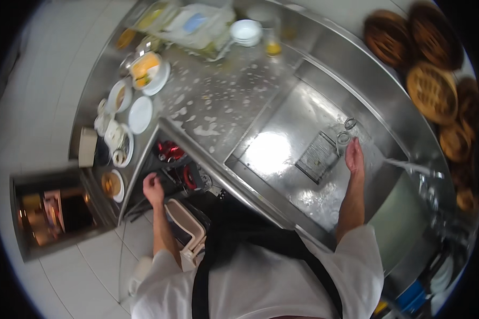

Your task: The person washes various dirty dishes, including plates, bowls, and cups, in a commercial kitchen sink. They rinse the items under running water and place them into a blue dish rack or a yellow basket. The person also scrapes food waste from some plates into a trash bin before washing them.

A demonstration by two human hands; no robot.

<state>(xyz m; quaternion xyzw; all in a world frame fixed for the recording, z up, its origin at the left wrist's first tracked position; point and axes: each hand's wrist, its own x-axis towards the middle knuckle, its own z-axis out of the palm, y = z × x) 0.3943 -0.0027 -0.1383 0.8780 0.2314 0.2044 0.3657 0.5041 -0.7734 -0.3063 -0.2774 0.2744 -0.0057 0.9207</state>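
Note:
My right hand [355,156] is over the stainless steel sink [263,191], beside two clear glasses; whether it touches them is unclear. One glass [343,138] lies near the fingertips and the other glass [355,127] just behind it. Water streams from a faucet [431,172] right of the hand. Left of the glasses, a rectangular metal drain grate [318,157] lies in the sink. Away from the sink, my left hand [153,187] hangs with curled fingers over the counter's triangular opening, near red and black items [171,150]. Nothing shows clearly in it.
Used white dishes with food scraps line the counter's left side, among them a bowl [120,96] and a plate [140,115]. Stacked white bowls [246,32] and a plastic bag [199,24] stand at the back. Woven baskets [432,92] hang at right. A beige bin [187,223] stands below.

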